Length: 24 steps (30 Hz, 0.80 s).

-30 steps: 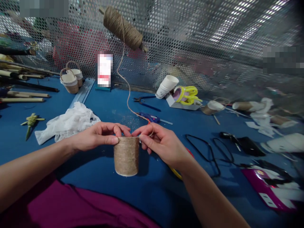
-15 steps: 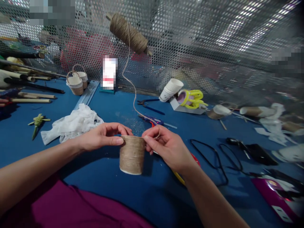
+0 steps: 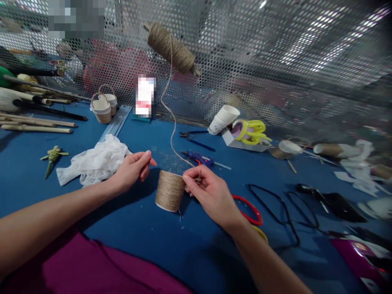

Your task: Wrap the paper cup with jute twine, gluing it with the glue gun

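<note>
A small paper cup wrapped in brown twine [image 3: 170, 191] hangs slightly tilted over the blue table, its white edge at the bottom. My right hand [image 3: 211, 190] pinches it at the upper right edge, thumb in front. The loose twine [image 3: 173, 132] runs down from the twine spool [image 3: 171, 47] into the same fingers. My left hand [image 3: 134, 169] is just left of the cup and apart from it, thumb pressed against curled fingers, nothing visible in them. A blue glue gun [image 3: 199, 158] lies behind my right hand. Scissors with red and yellow handles [image 3: 252, 210] are partly hidden by my right wrist.
White lace cloth [image 3: 101, 157] lies left. Two small twine baskets [image 3: 101, 111] stand behind it. Pliers [image 3: 197, 141], stacked paper cups [image 3: 223, 119] and a yellow-handled item [image 3: 249, 130] are at the back. A black cable [image 3: 278, 204] loops on the right. Perforated metal mesh [image 3: 232, 49] rises behind.
My left hand has let go of the cup's rim and moved up and left, its fingers curling. The cup has tilted and stays in my right hand. More of the scissors shows.
</note>
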Motion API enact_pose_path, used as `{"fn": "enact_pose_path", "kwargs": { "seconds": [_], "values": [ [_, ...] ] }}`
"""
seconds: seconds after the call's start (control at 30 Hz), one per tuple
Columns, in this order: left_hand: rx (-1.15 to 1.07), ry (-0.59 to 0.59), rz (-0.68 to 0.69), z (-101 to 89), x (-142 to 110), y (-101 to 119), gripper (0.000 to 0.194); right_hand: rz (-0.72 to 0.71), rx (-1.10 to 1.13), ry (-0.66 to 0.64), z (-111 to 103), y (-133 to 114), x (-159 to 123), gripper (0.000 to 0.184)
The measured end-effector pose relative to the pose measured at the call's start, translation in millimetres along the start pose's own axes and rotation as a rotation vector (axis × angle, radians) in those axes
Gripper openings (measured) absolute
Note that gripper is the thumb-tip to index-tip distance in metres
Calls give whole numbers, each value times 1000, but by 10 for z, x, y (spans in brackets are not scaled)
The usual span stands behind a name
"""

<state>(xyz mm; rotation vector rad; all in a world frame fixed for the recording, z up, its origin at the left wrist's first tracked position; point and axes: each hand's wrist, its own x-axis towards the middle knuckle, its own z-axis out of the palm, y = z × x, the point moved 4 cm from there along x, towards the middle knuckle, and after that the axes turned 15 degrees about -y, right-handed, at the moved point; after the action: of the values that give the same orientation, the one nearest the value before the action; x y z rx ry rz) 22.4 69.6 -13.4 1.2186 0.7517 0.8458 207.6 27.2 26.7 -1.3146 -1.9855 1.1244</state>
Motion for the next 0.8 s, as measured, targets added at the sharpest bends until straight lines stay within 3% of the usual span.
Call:
{"fn": "enact_pose_path", "kwargs": {
  "seconds": [0.17, 0.23, 0.3, 0.33, 0.4, 0.53, 0.8],
  "values": [
    [220, 1, -59, -16, 6, 12, 58, 3, -38, 1, 24, 37, 16, 16],
    [307, 29, -50, -39, 10, 37, 48, 3, -55, 5, 19, 35, 16, 16],
    [437, 59, 27, -45, -1, 111, 19, -3, -76, 9, 14, 19, 13, 15],
    [515, 56, 89, -27, -15, 164, 16, -8, -91, 11, 13, 6, 10, 14],
    [674, -17, 206, 59, -56, 271, 26, -22, -132, 14, 18, -27, 0, 12],
    [841, -259, 347, 314, -147, 386, 22, -77, -231, 20, 47, -105, -26, 9],
    [793, -293, 332, 482, -134, 377, 4, -167, -388, 15, 99, -222, -52, 8]
  ]
}}
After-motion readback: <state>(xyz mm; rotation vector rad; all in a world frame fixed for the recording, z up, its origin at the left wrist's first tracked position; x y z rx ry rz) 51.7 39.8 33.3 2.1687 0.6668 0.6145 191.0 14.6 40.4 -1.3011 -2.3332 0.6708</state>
